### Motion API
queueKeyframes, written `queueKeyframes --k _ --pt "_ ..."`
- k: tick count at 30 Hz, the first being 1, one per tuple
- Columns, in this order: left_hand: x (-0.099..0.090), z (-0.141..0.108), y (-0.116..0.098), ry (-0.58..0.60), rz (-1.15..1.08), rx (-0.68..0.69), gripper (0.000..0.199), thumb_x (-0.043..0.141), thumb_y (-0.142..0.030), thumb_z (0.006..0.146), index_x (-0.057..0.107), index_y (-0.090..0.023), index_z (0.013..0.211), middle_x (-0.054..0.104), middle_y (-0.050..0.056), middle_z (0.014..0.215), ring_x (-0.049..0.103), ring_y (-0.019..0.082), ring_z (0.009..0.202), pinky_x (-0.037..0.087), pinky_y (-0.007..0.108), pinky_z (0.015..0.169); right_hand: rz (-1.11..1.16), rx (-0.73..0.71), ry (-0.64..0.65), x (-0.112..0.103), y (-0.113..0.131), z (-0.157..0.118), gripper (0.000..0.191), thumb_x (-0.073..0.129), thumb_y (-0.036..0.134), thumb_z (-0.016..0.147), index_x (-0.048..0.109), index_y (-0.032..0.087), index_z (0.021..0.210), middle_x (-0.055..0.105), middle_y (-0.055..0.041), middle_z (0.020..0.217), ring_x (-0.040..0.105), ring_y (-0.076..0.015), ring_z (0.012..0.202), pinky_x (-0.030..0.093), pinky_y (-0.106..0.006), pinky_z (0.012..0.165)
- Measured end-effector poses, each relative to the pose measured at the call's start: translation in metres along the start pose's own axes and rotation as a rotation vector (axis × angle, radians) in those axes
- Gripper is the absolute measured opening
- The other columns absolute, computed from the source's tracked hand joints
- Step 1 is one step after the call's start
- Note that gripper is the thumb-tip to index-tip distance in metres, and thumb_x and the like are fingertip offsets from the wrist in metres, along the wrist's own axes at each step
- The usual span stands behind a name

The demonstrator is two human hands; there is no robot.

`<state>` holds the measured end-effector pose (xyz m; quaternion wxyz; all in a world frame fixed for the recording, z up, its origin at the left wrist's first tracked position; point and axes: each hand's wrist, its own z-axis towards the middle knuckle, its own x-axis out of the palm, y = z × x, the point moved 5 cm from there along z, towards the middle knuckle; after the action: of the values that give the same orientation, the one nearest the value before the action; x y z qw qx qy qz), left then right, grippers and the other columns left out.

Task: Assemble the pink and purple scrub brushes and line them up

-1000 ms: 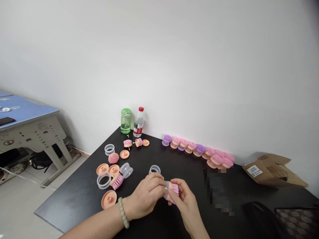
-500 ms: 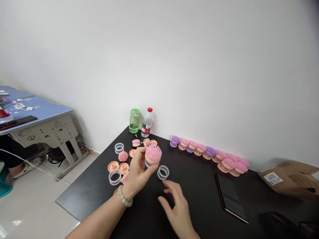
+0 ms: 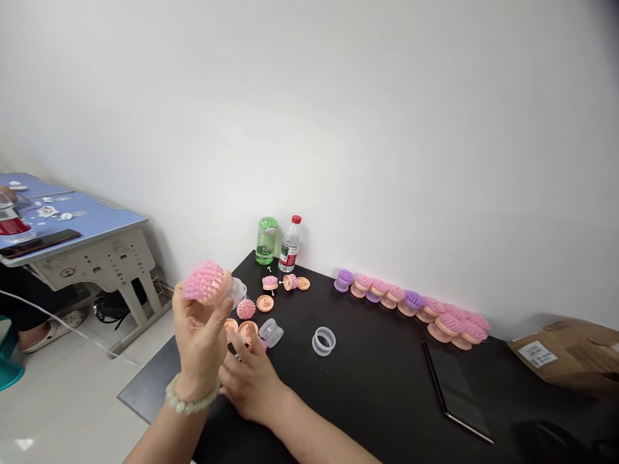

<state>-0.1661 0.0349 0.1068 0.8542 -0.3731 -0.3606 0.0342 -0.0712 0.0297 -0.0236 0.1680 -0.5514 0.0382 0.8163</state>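
My left hand point(image 3: 200, 341) is closed around a pink-bristled round scalp brush point(image 3: 207, 282), raised above the table's left side and tilted, with a clear ring point(image 3: 235, 291) next to its peach base. My right hand point(image 3: 249, 377) reaches left across the black table, fingers apart, over several loose parts. Peach discs point(image 3: 248, 330) lie at its fingertips and are partly covered. Close beside it a clear plastic ring point(image 3: 271, 332) lies tipped on its side. Just beyond sits a pink bristle head point(image 3: 246, 309) and another peach disc point(image 3: 265, 303). One clear ring point(image 3: 324, 341) stands apart on the right.
A row of finished-looking pink and purple brushes point(image 3: 412, 301) runs along the wall. At the back corner stand a green bottle point(image 3: 266, 241) and a red-capped water bottle point(image 3: 289, 245). A phone point(image 3: 457, 390) and brown paper bag point(image 3: 570, 354) lie right. A blue table point(image 3: 106, 216) stands left.
My left hand has carried the brush left and tilted it. My right hand has moved from the table's middle leftward to the loose parts. A clear ring there now lies on its side.
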Motion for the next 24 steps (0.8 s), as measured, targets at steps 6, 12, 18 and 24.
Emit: queueKeyframes --k 6,12,18,24 --pt "-0.041 0.004 0.041 0.033 0.201 -0.245 0.047 0.086 -0.037 0.067 0.062 -0.020 0.105 0.067 0.003 0.104 0.062 0.020 0.102 0.048 0.031 0.090 -0.067 0.162 -0.037 -0.007 -0.059 -0.021 0.040 0.065 0.035 0.092 0.062 0.010 0.124 0.054 -0.0204 0.144 0.043 -0.0387 0.138 0.031 -0.069 0.112" --pt "-0.066 -0.024 0.083 0.026 0.335 -0.493 0.053 0.084 -0.045 0.066 0.062 -0.017 0.105 0.067 0.005 0.104 0.061 0.023 0.100 0.046 0.034 0.086 -0.138 0.366 -0.125 -0.039 -0.103 -0.061 0.040 0.069 0.025 0.090 0.062 0.008 0.125 0.050 -0.0262 0.145 0.040 -0.0407 0.140 0.038 -0.064 0.110" --pt "-0.047 -0.053 0.100 0.154 0.218 -0.633 0.044 0.083 -0.044 0.069 0.064 -0.017 0.099 0.070 0.006 0.102 0.060 0.026 0.104 0.044 0.035 0.090 -0.192 0.541 -0.280 -0.071 -0.103 -0.117 0.031 0.056 0.020 0.095 0.063 0.008 0.123 0.057 -0.0246 0.135 0.045 -0.0391 0.136 0.044 -0.060 0.108" --pt "-0.030 -0.067 0.105 0.253 0.178 -0.652 0.041 0.081 -0.041 0.073 0.062 -0.018 0.101 0.068 0.006 0.106 0.058 0.025 0.108 0.043 0.035 0.093 -0.004 0.569 -0.146 -0.044 -0.089 -0.109 0.043 0.068 0.009 0.083 0.059 0.012 0.126 0.061 -0.0196 0.132 0.054 -0.0358 0.129 0.051 -0.052 0.104"
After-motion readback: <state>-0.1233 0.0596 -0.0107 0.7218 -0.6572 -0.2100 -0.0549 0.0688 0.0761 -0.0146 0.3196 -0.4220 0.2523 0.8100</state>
